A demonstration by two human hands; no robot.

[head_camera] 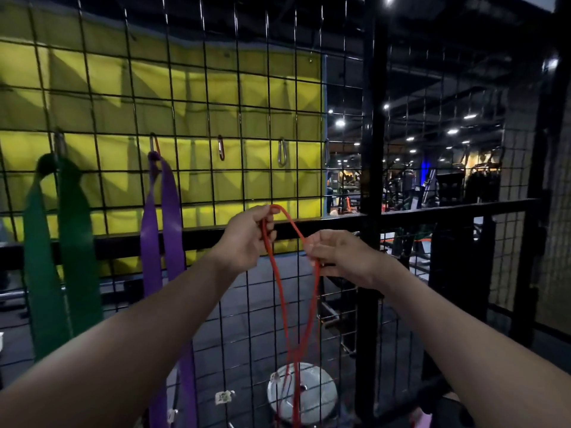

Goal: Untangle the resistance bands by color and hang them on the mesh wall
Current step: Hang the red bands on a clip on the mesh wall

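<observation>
Both grips pinch the red band [285, 291]: the left hand [247, 239] lifts its top loop, the right hand [336, 257] holds one strand aside, probably to open the loop for the free carabiner [220, 147] on the mesh wall [247, 103]. Green band [58, 251] and purple band [163, 230] hang already.

Dim and soft overall; small ceiling lights [340, 122] glare at right, the yellow banner [197, 97] holds triangular shadows, edges bow.

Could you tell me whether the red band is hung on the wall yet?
Not hung: the red band dangles between left hand and right hand.
</observation>
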